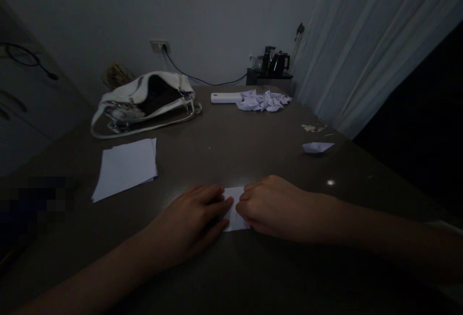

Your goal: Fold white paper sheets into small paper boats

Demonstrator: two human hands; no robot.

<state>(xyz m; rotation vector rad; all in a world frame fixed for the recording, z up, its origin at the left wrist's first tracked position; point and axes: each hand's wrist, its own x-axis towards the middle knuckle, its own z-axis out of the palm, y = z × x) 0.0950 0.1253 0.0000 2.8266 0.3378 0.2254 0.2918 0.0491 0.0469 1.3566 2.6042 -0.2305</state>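
Loose sheets [125,168]: a stack of white paper with uneven edges lies flat on the left of the surface [217,141].
Bag [155,98]: white, gaping open, it rests behind the sheets, its strap looping toward them.
Wall socket [159,46]: 1 black plug sits in it, the cord trailing right behind the surface.
Left hand [197,216]: palm down, its grip is slightly spread, the fingertips resting on the left end of the small paper.
Small paper [234,218]: white, flat on the near part of the surface, between and partly under the 2 hands.
White bar [224,98]: it lies far back, its right end meeting the folded papers [265,101], a heap of pointed shapes.
Right hand [278,209]: fingers curled, knuckles over the paper's right end; whether its grip pinches the paper, one cannot tell.
Single folded piece [318,147]: it sits apart, near the surface's right edge.
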